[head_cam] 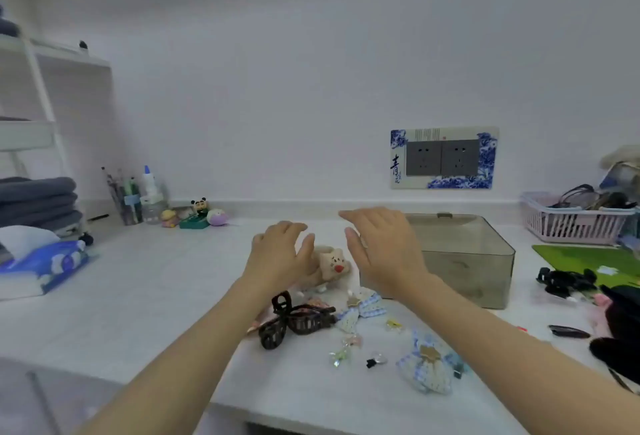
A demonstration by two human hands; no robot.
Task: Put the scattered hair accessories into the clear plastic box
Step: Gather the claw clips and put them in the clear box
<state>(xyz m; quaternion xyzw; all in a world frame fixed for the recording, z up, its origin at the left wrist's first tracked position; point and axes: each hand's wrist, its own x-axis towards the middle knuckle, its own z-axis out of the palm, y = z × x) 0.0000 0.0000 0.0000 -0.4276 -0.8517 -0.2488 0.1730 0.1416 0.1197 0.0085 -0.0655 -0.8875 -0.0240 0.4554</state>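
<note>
The clear plastic box (481, 261) stands on the white counter, right of centre, with its lid shut. Hair accessories lie scattered in front of it: a beige plush clip with a red heart (334, 263), a brown claw clip (294, 320), a blue checked bow (363, 308), a second blue bow (427, 365) and several tiny clips (346, 349). My left hand (278, 254) and my right hand (384, 247) hover open above the plush clip, one on each side, palms facing in. Neither holds anything.
A pink basket (571, 223) of items stands at the back right, above a green mat (588, 259) and black clips (566, 280). Small figurines (197, 214), a pen cup (126, 202) and folded towels (38, 199) sit at the left. The counter's front edge runs below.
</note>
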